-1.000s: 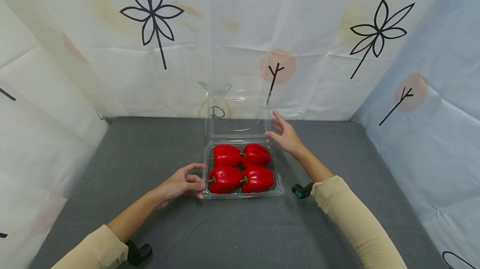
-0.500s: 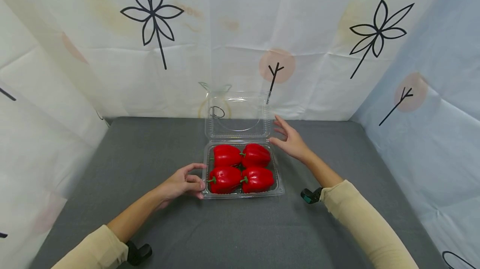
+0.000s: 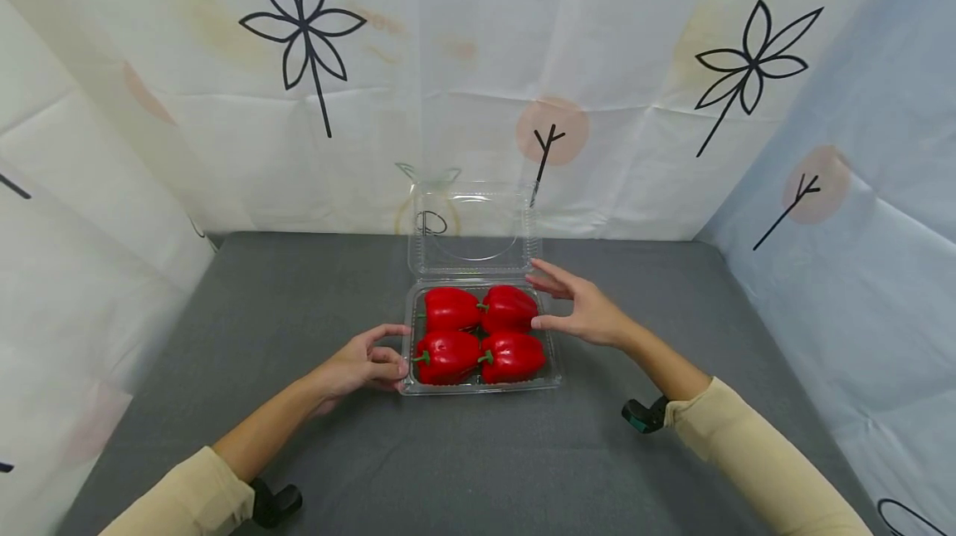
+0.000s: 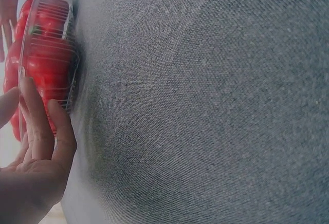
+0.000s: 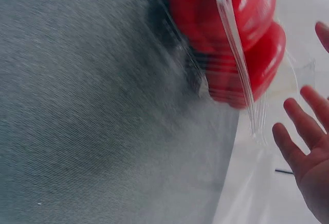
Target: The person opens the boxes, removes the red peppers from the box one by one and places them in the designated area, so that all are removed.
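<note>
A white cloth (image 3: pixel 448 63) printed with black leaf and twig drawings hangs behind and to both sides of a grey table (image 3: pixel 478 461). Two cream sleeves (image 3: pixel 754 457) reach in from the lower corners. Between the hands, in the middle of the table toward the back, sits a clear plastic box (image 3: pixel 484 389), its hinged lid (image 3: pixel 475 225) raised behind it in front of the cloth. The left hand (image 3: pixel 377 358) holds the box's left edge, fingers curved against the rim and side wall. The right hand (image 3: pixel 586 309) is spread, fingers nearly straight, holding nothing, beside the box's back right corner; whether the thumb touches the box, I cannot tell. Four red peppers (image 3: pixel 448 359) lie inside in two rows of two. A black camera (image 3: pixel 646 416) sits at each wrist. Short green stems (image 3: pixel 424 358) show on the peppers.
</note>
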The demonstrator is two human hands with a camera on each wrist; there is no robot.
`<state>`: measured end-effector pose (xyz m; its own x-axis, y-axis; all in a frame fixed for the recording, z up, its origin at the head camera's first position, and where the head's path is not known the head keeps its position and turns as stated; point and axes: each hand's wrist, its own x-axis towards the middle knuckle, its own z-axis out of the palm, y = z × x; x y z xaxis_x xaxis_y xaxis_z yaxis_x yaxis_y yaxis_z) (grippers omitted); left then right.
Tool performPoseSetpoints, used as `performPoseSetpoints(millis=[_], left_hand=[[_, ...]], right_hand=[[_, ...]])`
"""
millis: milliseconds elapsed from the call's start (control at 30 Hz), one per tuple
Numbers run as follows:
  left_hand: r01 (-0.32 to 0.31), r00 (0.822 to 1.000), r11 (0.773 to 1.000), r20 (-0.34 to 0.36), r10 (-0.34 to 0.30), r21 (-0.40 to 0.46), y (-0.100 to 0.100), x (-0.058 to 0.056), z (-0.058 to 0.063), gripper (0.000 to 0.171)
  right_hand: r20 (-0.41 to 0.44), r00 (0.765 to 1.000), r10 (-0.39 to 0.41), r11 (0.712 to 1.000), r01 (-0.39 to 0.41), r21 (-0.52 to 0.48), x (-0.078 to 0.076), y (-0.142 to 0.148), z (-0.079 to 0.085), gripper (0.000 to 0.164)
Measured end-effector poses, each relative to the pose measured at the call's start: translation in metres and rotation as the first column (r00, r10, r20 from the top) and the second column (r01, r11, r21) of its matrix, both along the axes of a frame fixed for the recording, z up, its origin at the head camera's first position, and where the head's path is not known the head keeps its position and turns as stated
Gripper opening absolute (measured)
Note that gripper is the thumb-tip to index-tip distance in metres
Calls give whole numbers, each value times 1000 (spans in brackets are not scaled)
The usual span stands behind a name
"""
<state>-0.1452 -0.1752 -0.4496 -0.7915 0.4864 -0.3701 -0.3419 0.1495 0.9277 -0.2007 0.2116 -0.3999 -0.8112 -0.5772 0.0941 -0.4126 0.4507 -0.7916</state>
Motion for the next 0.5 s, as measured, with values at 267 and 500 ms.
performPoseSetpoints(millis=[267,500], left_hand=[[0,1000,1000,-5,0,9,0,1,2,70],[4,1000,1000,-6,-4,13,0,1,2,68]], right_hand=[[114,972,207,976,-196,-96,19,-3,-6,86],[109,970,218,976,-216,-24,26,-6,-9,85]])
